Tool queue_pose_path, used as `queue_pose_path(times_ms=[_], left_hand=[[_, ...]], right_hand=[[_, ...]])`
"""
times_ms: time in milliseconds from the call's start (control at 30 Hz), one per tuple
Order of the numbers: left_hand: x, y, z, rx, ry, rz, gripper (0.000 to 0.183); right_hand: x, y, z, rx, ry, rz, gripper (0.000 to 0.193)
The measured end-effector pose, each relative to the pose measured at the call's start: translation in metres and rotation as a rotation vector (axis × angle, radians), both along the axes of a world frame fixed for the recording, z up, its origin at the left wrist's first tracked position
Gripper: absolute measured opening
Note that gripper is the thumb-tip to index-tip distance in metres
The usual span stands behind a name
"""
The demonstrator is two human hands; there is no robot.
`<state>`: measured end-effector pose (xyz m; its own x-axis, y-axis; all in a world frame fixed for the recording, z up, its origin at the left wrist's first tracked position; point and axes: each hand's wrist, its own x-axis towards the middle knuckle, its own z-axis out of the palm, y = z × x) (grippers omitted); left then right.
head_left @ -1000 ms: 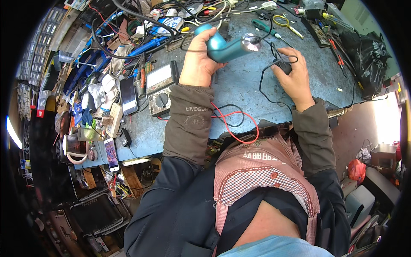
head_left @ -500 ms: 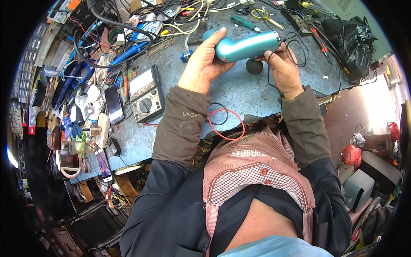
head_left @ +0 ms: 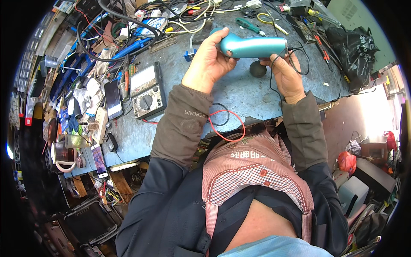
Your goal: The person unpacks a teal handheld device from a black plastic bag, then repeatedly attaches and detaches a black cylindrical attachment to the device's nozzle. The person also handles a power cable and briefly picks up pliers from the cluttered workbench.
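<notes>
A shiny teal massage gun point(head_left: 256, 47) is held up above the bench, lying nearly level. My left hand point(head_left: 210, 60) is closed around its rounded head end, with the thumb along the top. The fingers of my right hand point(head_left: 286, 70) pinch at the handle's tip, where a thin black cord point(head_left: 306, 60) loops out. Whether the cord is plugged into the handle is hidden by the fingers. Just below the handle, a black ball point(head_left: 257, 69) rests on the bench.
The worn blue bench point(head_left: 250, 96) carries an analog multimeter point(head_left: 147, 101) with red and black leads, a smartphone point(head_left: 113, 99), and heaped tools and cables at left. Farther back lie a green-handled screwdriver point(head_left: 250, 26) and a black plastic bag point(head_left: 353, 49).
The massage gun's handle end has dipped, so it now lies closer to level. Both hands still hold it, and the whole view has shifted slightly.
</notes>
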<state>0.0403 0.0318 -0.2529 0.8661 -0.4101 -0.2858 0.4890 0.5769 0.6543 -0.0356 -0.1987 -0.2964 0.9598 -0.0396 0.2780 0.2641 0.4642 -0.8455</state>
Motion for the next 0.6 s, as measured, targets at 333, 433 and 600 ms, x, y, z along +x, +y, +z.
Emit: queue_pose_path(times_ms=[333, 433, 600], left_hand=[[-0.004, 0.002, 0.003, -0.240, -0.111, -0.020, 0.037], [-0.010, -0.006, 0.014, -0.232, -0.123, 0.062, 0.050], [0.008, 0.017, 0.000, -0.303, -0.236, -0.035, 0.057]], right_hand=[[-0.009, 0.011, -0.001, -0.219, -0.090, -0.049, 0.049], [-0.013, 0.018, -0.003, -0.447, -0.168, -0.138, 0.052], [-0.011, 0.018, 0.015, -0.886, -0.480, -0.276, 0.039]])
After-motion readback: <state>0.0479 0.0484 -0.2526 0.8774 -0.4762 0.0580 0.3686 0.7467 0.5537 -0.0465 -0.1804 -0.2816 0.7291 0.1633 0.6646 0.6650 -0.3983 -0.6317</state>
